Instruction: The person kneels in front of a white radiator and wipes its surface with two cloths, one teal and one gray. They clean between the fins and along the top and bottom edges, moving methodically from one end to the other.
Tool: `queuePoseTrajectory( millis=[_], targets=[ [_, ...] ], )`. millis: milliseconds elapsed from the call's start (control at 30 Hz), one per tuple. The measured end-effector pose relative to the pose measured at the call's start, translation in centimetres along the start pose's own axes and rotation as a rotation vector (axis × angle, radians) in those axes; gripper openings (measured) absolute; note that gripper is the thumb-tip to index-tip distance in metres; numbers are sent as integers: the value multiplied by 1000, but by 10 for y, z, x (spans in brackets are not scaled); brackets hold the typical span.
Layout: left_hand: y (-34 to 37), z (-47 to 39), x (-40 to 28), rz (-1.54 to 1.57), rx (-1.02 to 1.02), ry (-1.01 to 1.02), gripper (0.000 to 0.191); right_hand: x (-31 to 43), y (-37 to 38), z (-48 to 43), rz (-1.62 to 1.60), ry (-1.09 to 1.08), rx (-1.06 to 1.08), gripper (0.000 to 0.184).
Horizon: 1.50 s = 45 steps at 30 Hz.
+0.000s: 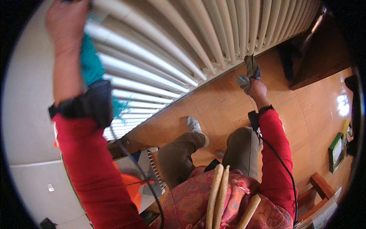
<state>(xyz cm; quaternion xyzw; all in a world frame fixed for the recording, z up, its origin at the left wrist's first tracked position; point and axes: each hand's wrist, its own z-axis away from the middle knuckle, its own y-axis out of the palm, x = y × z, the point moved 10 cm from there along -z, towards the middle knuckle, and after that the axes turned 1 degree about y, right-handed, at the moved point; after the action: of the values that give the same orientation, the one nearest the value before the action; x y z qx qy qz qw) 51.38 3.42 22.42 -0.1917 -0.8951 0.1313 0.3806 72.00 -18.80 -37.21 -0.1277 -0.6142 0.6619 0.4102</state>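
Note:
My left hand [67, 27] is raised at the upper left, partly cut off by the picture's rim. Against it hangs a teal cloth [91, 61] with a frayed lower end, in front of the white tubular radiator [160, 60]. My fingers appear closed on the cloth, though their tips are hidden. Low down, my right hand [257, 89] grips a crumpled grey rag [243, 81]. A flat brownish-grey strip [250, 65] extends from this hand to the radiator's bottom edge; whether it is part of the rag I cannot tell.
Dark wooden furniture [320, 57] stands right of the radiator. A white surface [31, 114] lies at left. Black cables [137, 166] run from both wrists. Several wooden sticks [217, 194] rise before my patterned garment. A green-framed object [336, 152] lies on the tiled floor [286, 114].

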Motion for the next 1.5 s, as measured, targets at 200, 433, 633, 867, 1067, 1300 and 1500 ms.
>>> queuePoseTrajectory(
  millis=[200,433,633,867,1067,1300,1500],
  targets=[
    [-40,39,22,1227,-124,-587,27,-1,-50,72,-130,52,-141,36],
    [-64,276,25,1493,176,-983,38,4,-82,100,-238,67,-168,40],
    [-43,579,32,1579,222,-1747,24,81,-94,124,-993,-98,-59,29],
    [-79,793,4,1709,-18,-2220,21,220,-71,160,-1195,-229,133,27],
    [-109,771,2,1813,-58,-2283,29,340,-43,207,-1026,-394,303,27],
    [-91,692,23,1990,-78,-2104,32,457,-60,262,-999,-690,541,28],
    [-94,645,9,2315,241,-1987,31,543,-46,310,-989,-830,700,29]
  ],
)
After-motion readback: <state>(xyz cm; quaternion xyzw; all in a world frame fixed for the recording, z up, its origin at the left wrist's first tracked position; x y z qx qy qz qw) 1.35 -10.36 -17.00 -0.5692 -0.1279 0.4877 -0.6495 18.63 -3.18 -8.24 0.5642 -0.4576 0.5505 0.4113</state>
